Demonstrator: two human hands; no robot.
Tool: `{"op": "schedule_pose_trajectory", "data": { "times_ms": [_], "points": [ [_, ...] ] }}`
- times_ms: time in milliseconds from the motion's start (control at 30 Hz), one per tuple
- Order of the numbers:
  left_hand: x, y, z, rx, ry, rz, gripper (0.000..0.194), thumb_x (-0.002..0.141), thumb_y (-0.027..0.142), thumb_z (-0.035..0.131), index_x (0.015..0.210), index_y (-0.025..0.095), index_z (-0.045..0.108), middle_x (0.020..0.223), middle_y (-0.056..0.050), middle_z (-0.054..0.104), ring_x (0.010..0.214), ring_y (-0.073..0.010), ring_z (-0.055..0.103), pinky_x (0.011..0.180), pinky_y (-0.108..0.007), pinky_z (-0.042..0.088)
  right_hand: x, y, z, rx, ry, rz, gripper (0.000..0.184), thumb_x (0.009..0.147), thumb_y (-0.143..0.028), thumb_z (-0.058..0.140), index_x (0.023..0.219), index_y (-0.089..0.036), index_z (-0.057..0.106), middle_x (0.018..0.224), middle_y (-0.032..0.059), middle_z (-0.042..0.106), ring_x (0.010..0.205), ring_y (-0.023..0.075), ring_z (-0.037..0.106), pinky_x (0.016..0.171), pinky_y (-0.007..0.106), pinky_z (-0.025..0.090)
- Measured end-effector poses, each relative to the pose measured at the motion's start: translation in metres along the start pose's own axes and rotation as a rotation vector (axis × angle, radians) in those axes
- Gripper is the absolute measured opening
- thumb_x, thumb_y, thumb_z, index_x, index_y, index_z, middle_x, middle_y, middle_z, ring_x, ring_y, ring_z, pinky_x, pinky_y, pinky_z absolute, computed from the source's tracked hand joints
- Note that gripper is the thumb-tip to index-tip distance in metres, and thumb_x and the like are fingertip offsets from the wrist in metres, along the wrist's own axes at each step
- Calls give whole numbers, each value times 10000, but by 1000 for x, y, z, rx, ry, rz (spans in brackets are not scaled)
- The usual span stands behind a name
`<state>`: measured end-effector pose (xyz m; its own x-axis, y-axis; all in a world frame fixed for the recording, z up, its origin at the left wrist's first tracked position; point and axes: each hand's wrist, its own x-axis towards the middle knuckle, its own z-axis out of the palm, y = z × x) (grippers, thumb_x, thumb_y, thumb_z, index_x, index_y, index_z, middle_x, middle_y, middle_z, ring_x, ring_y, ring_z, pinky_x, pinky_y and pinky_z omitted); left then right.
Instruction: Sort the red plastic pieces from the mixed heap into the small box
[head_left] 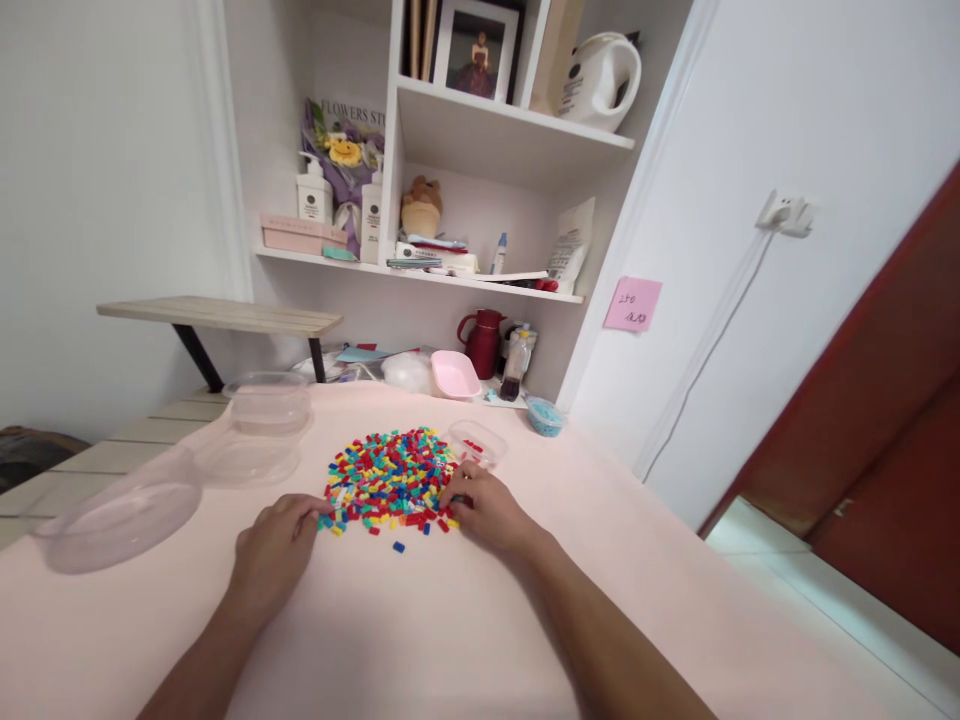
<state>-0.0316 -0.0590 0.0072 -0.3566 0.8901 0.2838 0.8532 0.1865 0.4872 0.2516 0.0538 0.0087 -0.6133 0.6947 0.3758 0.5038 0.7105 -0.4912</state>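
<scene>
A heap of small building bricks (390,475) in red, blue, yellow and green lies on the pink table cover. My left hand (279,540) rests at the heap's left edge, fingers curled together beside a few bricks; whether it holds one is hidden. At the right edge, my right hand (484,505) is closed with fingertips bent down among the bricks, and what they grip cannot be made out. Just behind that hand sits a clear plastic container (491,445) with several red bricks in it. One blue brick (399,547) lies apart in front of the heap.
Clear plastic tubs (124,520) stand along the left side of the pink cover (360,640). At the back are a pink tray (454,374), a red jug (484,343), a bottle of dark liquid (515,368) and a tub of light-blue pieces (545,417). Shelves (517,125) rise behind.
</scene>
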Motion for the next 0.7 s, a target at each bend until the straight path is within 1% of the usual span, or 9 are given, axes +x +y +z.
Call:
{"op": "schedule_pose_trajectory", "data": {
  "times_ms": [100,167,233,367,467,600,700],
  "points": [
    [0,1,-1,-14,11,2,371,873,224,373,943,299,730,1089,16,719,1060,-208,622,895,-353,444,-1,1,1,-6,40,28,363,701,-26,529,899,-266,716,988,6,573,851,141,565,757,241,429],
    [0,1,-2,-15,15,0,368,869,221,379,944,300,731,1087,15,721,1055,-209,624,891,-355,446,-1,2,1,-18,71,52,357,694,-32,532,894,-265,714,976,3,567,832,137,561,746,240,428],
    [-1,1,-2,-13,9,-4,372,871,220,375,954,302,728,1090,14,720,1058,-210,622,894,-360,443,-2,2,-1,-30,84,72,305,708,-67,559,884,-264,712,962,0,562,814,136,557,735,240,428],
    [-1,-1,0,-18,2,5,378,878,227,359,952,301,722,1101,13,714,1070,-209,614,904,-367,434,-4,-2,-4,-69,43,96,194,742,-176,642,891,-274,718,990,0,567,813,139,558,754,252,425],
    [-1,-2,1,-22,4,2,372,874,235,363,951,304,721,1098,16,713,1072,-211,613,910,-370,431,-5,-7,-4,-105,-5,74,180,767,-239,667,931,-291,721,1040,-2,584,867,150,567,778,259,418],
    [-1,-2,0,-28,-5,9,376,876,242,354,946,302,719,1103,16,711,1079,-209,613,912,-367,431,-4,-10,-2,-161,-24,63,189,772,-190,641,903,-297,725,1047,-11,605,889,150,579,765,254,412],
    [-1,-3,0,-27,-3,11,381,877,240,348,954,297,717,1105,11,711,1079,-212,613,914,-375,432,-4,-7,-2,-136,-12,84,181,765,-170,642,871,-289,728,1036,-14,619,881,144,589,772,249,420]
  ]
}}
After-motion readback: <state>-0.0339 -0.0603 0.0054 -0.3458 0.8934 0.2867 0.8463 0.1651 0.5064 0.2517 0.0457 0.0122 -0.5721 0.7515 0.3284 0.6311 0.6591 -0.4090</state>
